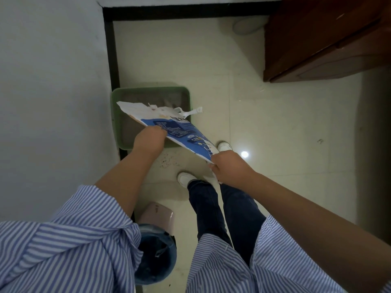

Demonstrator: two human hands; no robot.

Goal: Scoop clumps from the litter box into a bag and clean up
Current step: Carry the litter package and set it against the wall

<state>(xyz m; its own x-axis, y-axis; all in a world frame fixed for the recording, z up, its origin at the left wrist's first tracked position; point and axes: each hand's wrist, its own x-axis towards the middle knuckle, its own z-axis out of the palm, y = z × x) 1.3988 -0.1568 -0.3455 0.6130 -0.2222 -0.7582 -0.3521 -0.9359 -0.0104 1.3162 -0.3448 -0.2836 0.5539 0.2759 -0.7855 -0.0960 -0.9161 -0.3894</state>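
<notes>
Litter bag [169,125] screens much of the green litter box [118,98] at centre frame.

The left grip [149,137] shows only its back, fingers tucked under the bag; print on the bag is too small to read. The right grip [229,167] covers the bag's lower corner. At lower left, a striped sleeve [69,246] hides part of a blue bin [156,256] and a pink object [156,214] of unclear kind. A brown cabinet [325,39] is cut by the upper right edge.

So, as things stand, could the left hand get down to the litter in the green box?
Probably not directly: the left hand grips the blue-and-white bag, which is stretched over the green litter box and covers much of the litter. It would need to let go first.
</notes>
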